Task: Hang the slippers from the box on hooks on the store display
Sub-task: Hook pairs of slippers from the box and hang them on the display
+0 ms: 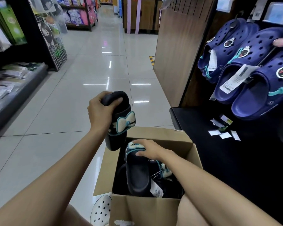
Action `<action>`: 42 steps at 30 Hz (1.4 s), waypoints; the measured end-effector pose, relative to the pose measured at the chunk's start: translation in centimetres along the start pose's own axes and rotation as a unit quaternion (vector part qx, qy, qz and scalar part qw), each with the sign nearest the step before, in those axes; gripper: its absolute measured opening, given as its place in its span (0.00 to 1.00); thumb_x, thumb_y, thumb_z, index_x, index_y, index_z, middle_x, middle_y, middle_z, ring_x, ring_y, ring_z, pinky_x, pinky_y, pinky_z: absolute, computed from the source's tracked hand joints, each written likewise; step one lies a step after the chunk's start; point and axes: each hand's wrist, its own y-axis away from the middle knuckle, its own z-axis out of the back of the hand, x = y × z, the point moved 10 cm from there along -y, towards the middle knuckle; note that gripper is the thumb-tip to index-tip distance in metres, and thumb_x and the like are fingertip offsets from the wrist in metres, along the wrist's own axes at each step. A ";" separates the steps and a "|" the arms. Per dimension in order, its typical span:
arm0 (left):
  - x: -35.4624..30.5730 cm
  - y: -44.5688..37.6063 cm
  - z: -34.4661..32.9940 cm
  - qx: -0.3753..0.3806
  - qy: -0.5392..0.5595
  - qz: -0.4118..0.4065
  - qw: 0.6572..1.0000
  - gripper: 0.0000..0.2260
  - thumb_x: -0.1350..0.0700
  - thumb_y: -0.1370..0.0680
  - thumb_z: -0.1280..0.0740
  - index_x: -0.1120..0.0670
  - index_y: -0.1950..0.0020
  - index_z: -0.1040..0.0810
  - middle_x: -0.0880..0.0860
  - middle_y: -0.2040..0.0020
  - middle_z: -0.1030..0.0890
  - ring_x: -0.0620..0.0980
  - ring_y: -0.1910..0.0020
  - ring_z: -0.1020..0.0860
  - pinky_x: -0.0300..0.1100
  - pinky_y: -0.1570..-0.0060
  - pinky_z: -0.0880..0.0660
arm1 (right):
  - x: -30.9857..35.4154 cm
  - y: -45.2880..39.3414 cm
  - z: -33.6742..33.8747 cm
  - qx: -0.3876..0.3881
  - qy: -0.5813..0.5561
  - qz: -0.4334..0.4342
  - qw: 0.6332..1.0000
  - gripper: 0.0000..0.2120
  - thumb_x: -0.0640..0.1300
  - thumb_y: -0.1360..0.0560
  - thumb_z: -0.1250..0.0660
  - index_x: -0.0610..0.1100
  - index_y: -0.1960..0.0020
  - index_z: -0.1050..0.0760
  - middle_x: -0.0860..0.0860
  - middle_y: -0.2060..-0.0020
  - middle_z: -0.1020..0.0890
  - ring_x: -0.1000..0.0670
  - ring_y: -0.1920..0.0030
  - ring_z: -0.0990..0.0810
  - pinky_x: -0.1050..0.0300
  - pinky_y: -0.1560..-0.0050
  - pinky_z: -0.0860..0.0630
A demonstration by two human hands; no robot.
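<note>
left hand (100,110) grips one slipper (117,121) aloft, freed for hanging | right hand (148,148) grasps its mate (137,170) in the box (153,207) (pairing them)

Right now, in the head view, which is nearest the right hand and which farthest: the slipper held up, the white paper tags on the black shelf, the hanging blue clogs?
From the right hand:
1. Held-up slipper, just left, above the box.
2. White paper tags, right, on the black shelf.
3. Hanging blue clogs, upper right.
</note>
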 end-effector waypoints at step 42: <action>-1.3 6.0 -14.7 0.189 0.077 0.054 0.977 0.07 0.51 0.30 0.22 0.49 0.53 0.15 0.51 0.58 0.14 0.55 0.54 0.16 0.54 0.50 0.19 | 2.3 16.7 14.6 -0.341 0.235 0.206 0.887 0.38 0.53 0.30 0.25 0.48 0.24 0.37 0.53 0.30 0.31 0.51 0.29 0.33 0.53 0.33 0.30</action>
